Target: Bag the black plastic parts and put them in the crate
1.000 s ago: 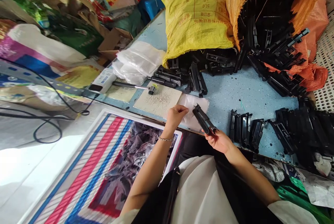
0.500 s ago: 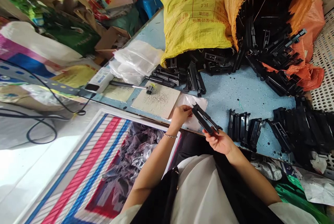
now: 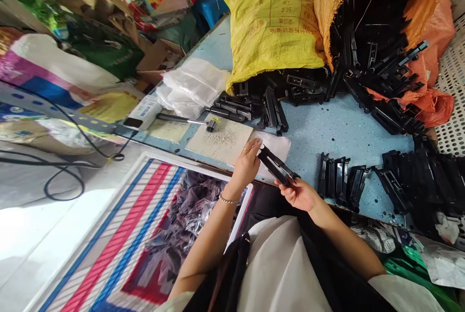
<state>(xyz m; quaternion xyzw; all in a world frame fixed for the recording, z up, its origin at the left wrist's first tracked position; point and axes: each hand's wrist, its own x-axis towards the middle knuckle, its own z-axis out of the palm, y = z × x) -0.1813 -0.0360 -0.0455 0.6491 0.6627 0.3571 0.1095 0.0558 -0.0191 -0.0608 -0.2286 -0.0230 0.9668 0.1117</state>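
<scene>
My right hand (image 3: 298, 195) grips the near end of a long black plastic part (image 3: 274, 166) with two arms that form a narrow V. The part slants up and left toward my left hand (image 3: 247, 164). My left fingers are closed together at its far end, where a small whitish spot shows; what they pinch, I cannot make out. Beneath lies a flat clear plastic bag (image 3: 279, 145) on the blue speckled table (image 3: 308, 123). Similar black parts (image 3: 340, 179) stand in a short row right of my right hand.
A hammer (image 3: 189, 120) rests across a tan board (image 3: 221, 140). Behind it are stacked clear bags (image 3: 194, 84) and a yellow sack (image 3: 272, 21). An orange sack (image 3: 321, 7) spills black parts at right. Bagged parts (image 3: 196, 205) fill a striped bag (image 3: 123, 225) below left.
Both hands and the black part have shifted slightly left. My left hand has turned and its fingers now meet the part's far end. The camera view has moved a little.
</scene>
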